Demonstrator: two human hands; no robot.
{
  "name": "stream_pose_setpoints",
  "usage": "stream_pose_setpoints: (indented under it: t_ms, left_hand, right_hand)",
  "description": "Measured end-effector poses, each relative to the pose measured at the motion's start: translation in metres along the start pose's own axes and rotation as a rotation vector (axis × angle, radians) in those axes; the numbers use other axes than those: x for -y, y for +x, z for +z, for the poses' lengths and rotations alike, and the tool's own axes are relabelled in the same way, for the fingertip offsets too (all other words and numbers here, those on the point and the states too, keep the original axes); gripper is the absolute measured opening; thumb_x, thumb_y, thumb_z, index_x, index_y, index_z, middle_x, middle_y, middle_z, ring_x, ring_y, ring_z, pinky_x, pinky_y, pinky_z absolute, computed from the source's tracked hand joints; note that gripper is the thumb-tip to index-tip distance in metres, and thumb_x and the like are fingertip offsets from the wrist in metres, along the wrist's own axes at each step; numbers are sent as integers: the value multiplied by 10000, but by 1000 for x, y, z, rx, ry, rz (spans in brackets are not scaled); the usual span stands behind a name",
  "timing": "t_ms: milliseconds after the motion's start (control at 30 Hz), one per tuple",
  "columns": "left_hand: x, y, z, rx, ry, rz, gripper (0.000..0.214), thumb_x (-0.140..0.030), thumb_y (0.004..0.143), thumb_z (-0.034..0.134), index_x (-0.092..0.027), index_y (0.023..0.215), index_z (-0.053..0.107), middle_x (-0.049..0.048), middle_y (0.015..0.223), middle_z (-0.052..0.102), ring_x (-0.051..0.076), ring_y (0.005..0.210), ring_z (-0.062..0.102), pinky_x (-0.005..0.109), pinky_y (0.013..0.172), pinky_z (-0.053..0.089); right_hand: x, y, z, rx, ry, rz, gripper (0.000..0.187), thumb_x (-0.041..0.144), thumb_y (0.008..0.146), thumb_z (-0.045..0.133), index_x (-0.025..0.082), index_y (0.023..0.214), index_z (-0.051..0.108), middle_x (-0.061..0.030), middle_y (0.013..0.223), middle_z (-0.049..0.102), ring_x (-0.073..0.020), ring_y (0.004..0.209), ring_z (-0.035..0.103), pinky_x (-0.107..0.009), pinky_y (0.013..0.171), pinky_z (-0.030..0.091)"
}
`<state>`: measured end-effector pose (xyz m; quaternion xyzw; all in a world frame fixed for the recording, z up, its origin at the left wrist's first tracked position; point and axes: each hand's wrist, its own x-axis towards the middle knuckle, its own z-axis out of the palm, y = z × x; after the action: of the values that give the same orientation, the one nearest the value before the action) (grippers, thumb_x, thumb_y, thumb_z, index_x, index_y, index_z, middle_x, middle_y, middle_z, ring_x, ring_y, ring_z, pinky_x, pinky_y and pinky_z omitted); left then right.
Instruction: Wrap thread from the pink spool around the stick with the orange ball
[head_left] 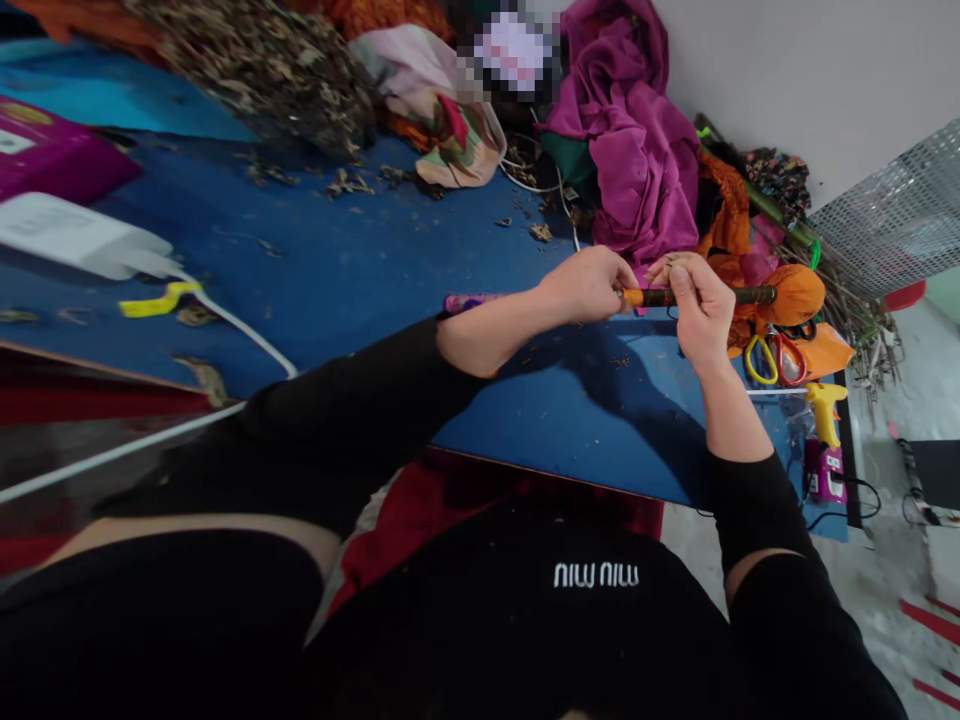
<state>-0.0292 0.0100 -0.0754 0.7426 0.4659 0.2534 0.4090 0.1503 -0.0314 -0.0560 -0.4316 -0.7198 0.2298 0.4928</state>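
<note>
My left hand (592, 284) is closed in a pinch at the orange-wrapped left end of a thin dark brown stick (750, 296). Around the middle of that stick, my right hand (701, 305) is closed, with thumb and fingertips pressed together near its upper side; a small pale scrap seems to be at those fingertips, too small to name. The stick's right end meets a round orange cloth bundle (799, 293); whether they are joined I cannot tell. Just below the bundle lie scissors (762, 360) with yellow handles, next to a red-handled pair (790, 358).
Dried leaves (262, 70) are heaped at the back left of the blue table (337, 230). Magenta cloth (630, 140) lies behind my hands. A yellow glue gun (826, 408) and a purple socket box (825, 472) stand at right. A white cable (247, 332) crosses the left side.
</note>
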Motion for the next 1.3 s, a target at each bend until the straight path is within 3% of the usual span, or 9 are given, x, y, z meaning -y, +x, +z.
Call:
stream_pose_setpoints:
  t_ms: [233,433,533,733,900,1033,1133,1300]
  left_hand:
    - [-8,-6,1,7,306,40,433,-204,771,696,-200,1170,863,60,1009,846,248,910,764,301,776,528]
    - [-19,-15,2,-3,512,53,417,-190,886,571,-146,1230,802,150,1186,825,362,1131,768,378,865,558]
    - [-25,-22,3,-7,593,51,464,-200,936,538,-107,1359,705,198,1221,802,395,1156,760,414,900,560]
    - [-29,-27,5,10,654,69,580,-236,997,513,-141,1569,532,179,1220,804,359,1143,769,408,940,559]
    - [-22,-24,10,-16,616,74,536,-232,962,558,-229,1487,667,118,1220,824,313,1156,773,383,977,565]
    - [-20,-22,11,-46,553,53,464,-229,927,584,-236,1347,783,102,1204,835,318,1169,769,386,973,574]
    - [-20,-20,5,-82,461,-1,447,-229,880,633,-271,1280,827,80,1179,844,331,1159,766,389,929,582]
    - [-11,-10,-17,-116,355,-30,480,-221,796,709,-300,1249,849,38,1115,853,284,1056,772,355,899,563]
  right_hand:
    - [-25,4,2,46,0,-27,534,721,1009,537,244,856,721,-33,947,775,-179,948,730,-386,970,605]
    - [-43,6,5,72,-21,10,585,772,1003,483,242,912,713,-28,951,773,-167,933,722,-362,941,597]
    - [-45,6,4,79,-62,34,630,810,991,447,239,914,702,-21,917,751,-161,880,688,-353,884,579]
    - [-46,8,1,54,-110,59,669,853,972,407,236,814,610,2,798,665,-141,767,592,-335,797,525]
    - [-45,7,3,71,-81,87,690,886,943,409,239,759,560,-13,797,681,-146,768,604,-336,792,540]
    - [-41,8,2,80,56,149,642,859,912,536,235,773,591,-29,930,742,-139,813,659,-331,855,584]
    - [-41,14,-16,39,235,248,559,774,853,714,227,791,624,-23,1065,754,-100,735,649,-298,786,604]
    - [-44,26,-85,-65,331,430,345,467,875,807,201,729,641,14,854,737,-21,472,419,-224,559,541]
